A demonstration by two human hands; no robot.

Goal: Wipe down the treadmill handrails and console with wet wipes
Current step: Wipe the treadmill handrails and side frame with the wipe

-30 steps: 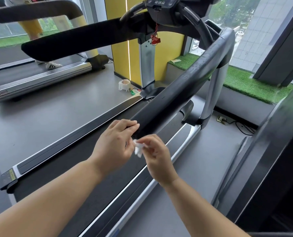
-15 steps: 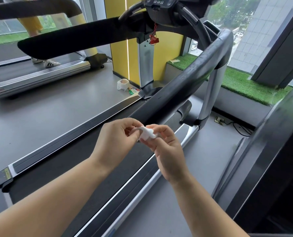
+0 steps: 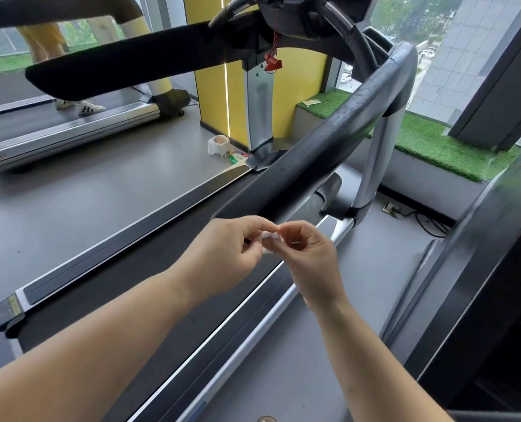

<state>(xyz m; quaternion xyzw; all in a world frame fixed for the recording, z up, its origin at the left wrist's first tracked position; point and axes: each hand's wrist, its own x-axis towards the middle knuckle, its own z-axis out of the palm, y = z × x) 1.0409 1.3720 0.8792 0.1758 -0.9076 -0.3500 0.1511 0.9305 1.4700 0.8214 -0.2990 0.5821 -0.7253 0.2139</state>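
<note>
Below handrail [image 3: 323, 153] — two hands, one wipe [image 3: 269, 237].

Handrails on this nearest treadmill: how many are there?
2: the left handrail crosses the upper left; the right handrail rises from centre toward upper right. No others seem hidden.

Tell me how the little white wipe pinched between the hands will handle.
The small white crumpled wet wipe is probably floppy and very light: it bunches to a wad between the left hand and right hand. It would likely drape over the black moulded handrail rather than slide off.
</note>
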